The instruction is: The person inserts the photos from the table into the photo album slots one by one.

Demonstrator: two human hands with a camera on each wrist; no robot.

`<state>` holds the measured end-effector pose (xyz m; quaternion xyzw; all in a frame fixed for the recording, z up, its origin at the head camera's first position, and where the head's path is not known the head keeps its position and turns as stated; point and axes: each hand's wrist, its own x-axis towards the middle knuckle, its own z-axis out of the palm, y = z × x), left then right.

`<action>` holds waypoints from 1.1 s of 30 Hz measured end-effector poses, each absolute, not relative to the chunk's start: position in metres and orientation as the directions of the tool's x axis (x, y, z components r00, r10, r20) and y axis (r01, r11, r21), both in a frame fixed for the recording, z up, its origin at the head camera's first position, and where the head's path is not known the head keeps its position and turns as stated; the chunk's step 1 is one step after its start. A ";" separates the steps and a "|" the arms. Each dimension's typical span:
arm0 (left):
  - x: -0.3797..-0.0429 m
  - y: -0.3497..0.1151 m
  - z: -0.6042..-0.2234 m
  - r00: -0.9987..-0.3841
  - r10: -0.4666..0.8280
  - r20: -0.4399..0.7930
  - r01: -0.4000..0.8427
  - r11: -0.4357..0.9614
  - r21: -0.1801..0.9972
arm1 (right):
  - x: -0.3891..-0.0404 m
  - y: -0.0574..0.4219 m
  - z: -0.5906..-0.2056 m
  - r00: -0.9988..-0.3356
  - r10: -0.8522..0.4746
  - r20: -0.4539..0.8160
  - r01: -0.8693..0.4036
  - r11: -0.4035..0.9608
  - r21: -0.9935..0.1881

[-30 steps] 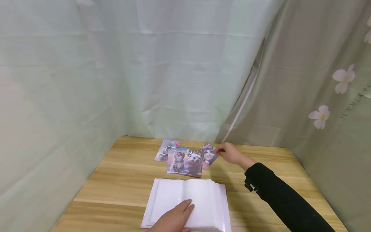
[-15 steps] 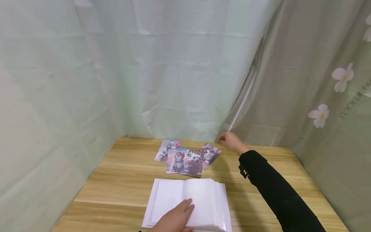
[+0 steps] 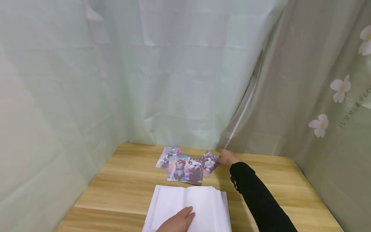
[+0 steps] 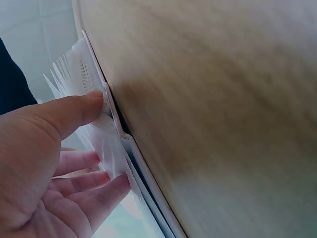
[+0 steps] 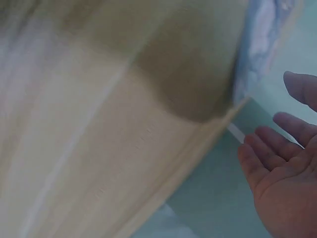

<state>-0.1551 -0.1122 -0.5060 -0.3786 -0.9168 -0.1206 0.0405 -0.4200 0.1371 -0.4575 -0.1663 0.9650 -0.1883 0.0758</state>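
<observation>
A photo album [image 3: 168, 201] with blank white pages lies open at the table's front. My left hand [image 3: 177, 223] rests on it near the centre fold; in the left wrist view the thumb [image 4: 91, 105] is at the lower page edges, the fingers extended over the pages. Behind the album lie picture cards: a grey-and-white cat card [image 3: 209, 162], a crowned animal card [image 3: 196, 172], a kitten card [image 3: 178, 169] and another card [image 3: 163, 159] partly covered. My right hand [image 3: 228, 158] is right at the cat card's right edge, its thumb and fingers apart in the right wrist view.
The wooden table [image 3: 121, 180] reaches back to a pale curtain [image 3: 185, 96] close behind the cards. Its far edge [image 5: 198, 158] runs right beside the right hand. A flower-printed curtain [image 3: 342, 135] hangs along the right side.
My right hand let go of the cat card's corner, lifted up and back, then came down beside its right edge. The left hand stays on the album. The head view has tilted slightly.
</observation>
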 end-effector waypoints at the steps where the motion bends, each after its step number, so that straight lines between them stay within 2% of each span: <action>1: -0.156 -0.112 -0.506 -0.711 0.685 0.159 0.703 0.681 0.208 | -0.419 0.137 -0.462 -0.935 -0.347 -0.077 -0.294 0.876 -0.382; 5: -0.156 -0.113 -0.509 -0.726 0.674 0.136 0.684 0.686 0.248 | -0.419 0.137 -0.479 -0.935 -0.351 -0.046 -0.306 0.866 -0.394; 12: -0.158 -0.112 -0.515 -0.695 0.700 0.166 0.718 0.658 0.227 | -0.421 0.137 -0.503 -0.937 -0.348 0.006 -0.327 0.876 -0.355; 15: -0.158 -0.112 -0.514 -0.705 0.694 0.147 0.706 0.668 0.234 | -0.423 0.136 -0.507 -0.938 -0.338 0.072 -0.341 0.871 -0.352; 20: -0.158 -0.111 -0.513 -0.711 0.686 0.151 0.702 0.682 0.205 | -0.429 0.134 -0.510 -0.930 -0.307 0.201 -0.365 0.837 -0.408; 25: -0.157 -0.111 -0.512 -0.708 0.684 0.176 0.706 0.686 0.176 | -0.432 0.137 -0.509 -0.927 -0.217 0.305 -0.351 0.789 -0.505; 33: -0.156 -0.111 -0.506 -0.740 0.665 0.103 0.668 0.708 0.229 | -0.427 0.148 -0.487 -0.938 -0.118 0.326 -0.300 0.749 -0.591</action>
